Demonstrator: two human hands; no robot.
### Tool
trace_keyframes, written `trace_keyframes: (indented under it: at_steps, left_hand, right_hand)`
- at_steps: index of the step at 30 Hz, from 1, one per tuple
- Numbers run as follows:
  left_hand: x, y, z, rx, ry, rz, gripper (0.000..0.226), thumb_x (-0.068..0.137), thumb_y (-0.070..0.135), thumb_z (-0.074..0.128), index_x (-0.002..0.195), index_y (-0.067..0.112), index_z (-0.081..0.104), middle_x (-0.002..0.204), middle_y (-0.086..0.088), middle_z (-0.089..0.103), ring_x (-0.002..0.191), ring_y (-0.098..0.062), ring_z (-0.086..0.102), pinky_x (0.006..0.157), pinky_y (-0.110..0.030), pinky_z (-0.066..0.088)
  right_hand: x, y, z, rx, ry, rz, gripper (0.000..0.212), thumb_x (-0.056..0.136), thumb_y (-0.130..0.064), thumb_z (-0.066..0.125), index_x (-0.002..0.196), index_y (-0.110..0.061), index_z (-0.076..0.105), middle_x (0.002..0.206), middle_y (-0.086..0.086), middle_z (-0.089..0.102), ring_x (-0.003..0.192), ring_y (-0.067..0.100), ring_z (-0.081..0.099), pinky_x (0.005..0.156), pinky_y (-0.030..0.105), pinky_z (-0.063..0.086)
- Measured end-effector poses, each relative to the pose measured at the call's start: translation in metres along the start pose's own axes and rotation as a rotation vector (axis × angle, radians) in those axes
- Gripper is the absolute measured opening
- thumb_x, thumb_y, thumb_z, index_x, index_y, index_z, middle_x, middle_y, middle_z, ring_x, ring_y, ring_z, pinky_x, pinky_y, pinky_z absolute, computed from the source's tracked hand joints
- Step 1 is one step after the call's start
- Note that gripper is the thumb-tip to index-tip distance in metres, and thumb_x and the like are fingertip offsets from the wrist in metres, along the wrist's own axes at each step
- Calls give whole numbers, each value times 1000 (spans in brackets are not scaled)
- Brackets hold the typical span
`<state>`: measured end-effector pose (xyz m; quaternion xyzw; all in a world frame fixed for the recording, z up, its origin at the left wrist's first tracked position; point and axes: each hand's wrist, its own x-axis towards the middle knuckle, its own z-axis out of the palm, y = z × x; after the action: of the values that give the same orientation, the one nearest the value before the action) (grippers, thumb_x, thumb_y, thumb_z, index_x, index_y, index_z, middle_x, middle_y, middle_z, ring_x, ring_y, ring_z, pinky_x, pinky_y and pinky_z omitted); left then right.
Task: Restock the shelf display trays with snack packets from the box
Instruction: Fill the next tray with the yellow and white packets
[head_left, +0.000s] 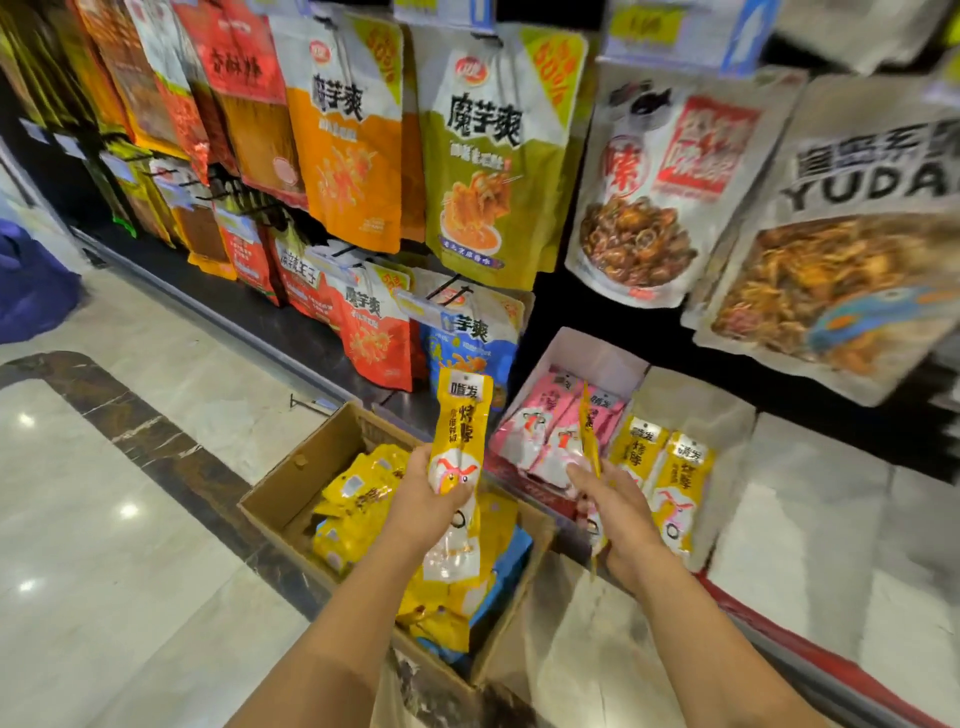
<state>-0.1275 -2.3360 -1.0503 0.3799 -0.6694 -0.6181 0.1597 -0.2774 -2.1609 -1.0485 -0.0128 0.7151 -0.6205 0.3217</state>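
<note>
My left hand (423, 501) grips a stack of long yellow snack packets (460, 431), held upright above the cardboard box (291, 478). The box sits on the floor and holds several more yellow packets (358, 499). My right hand (618, 512) pinches one yellow packet (589, 436) edge-on, just in front of the shelf display trays. The left tray (582, 348) holds pink packets (535, 426). In the right tray (727, 415) two yellow packets (662, 467) stand upright.
Large snack bags (483, 156) hang on pegs above the trays and along the rack to the left. Bare peg hooks (311, 402) stick out near the box. A glossy marble floor (130, 467) spreads left, with a blue bag (31, 291) at its far edge.
</note>
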Motion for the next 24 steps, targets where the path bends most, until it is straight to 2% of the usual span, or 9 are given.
trace_keyframes:
  at_steps: [2,4,8,14,16,18,20,22,24]
  left_hand:
    - [0,7,21,-31,-31,8,43,86,20,76,120,28,52,105,1,70,96,-16,70,82,-35,57]
    - [0,15,43,-62,-69,6,43,84,21,78,119,30,53,104,0,71,94,-17,70,85,-40,58]
    - [4,21,84,-112,-160,-2,50,83,21,78,125,34,54,107,5,72,96,-16,71,86,-43,59]
    - [7,28,135,-119,-311,16,35,88,20,73,117,35,61,108,4,74,98,-19,72,92,-51,56]
    - [8,29,151,-110,-340,15,32,90,16,70,116,33,63,110,2,74,101,-20,71,93,-50,55]
    - [11,30,168,-95,-360,20,30,91,10,66,111,32,64,107,5,74,100,-17,71,88,-37,57]
    - [13,32,183,-74,-372,-13,31,91,6,61,108,32,63,101,9,74,96,-16,70,80,-30,55]
    - [18,29,198,-54,-384,-49,31,89,8,61,111,29,64,104,4,75,99,-19,70,85,-37,56]
    - [26,27,213,0,-392,-28,30,81,17,64,110,25,66,106,0,75,101,-21,70,91,-45,55]
  right_hand:
    - [-10,-7,-17,189,-10,55,30,81,-38,80,105,-22,70,102,3,73,95,15,72,80,39,53]
    - [-12,-6,-37,352,-23,131,23,95,-18,61,117,-12,65,114,10,73,96,24,73,77,36,57]
    - [-17,-7,-73,512,32,169,40,98,-21,55,134,-6,59,125,17,69,111,33,69,85,43,58]
    - [-22,-7,-134,560,104,132,41,93,-28,65,130,-10,63,125,21,68,112,41,67,98,59,50]
    - [-25,-7,-150,536,139,92,31,94,-28,65,121,-12,68,111,18,74,91,36,73,85,61,56]
    - [-28,-7,-164,494,204,43,20,96,-26,63,110,-14,70,90,11,78,72,27,75,60,45,62]
    - [-27,-3,-178,465,279,5,14,98,-24,61,106,-17,69,77,2,77,61,15,74,45,28,55]
    - [-23,2,-190,441,337,-9,16,99,-26,61,109,-17,69,77,-1,75,57,10,72,42,23,52]
    - [-18,7,-200,451,355,11,22,98,-30,62,114,-17,69,84,4,77,63,18,74,45,28,54]
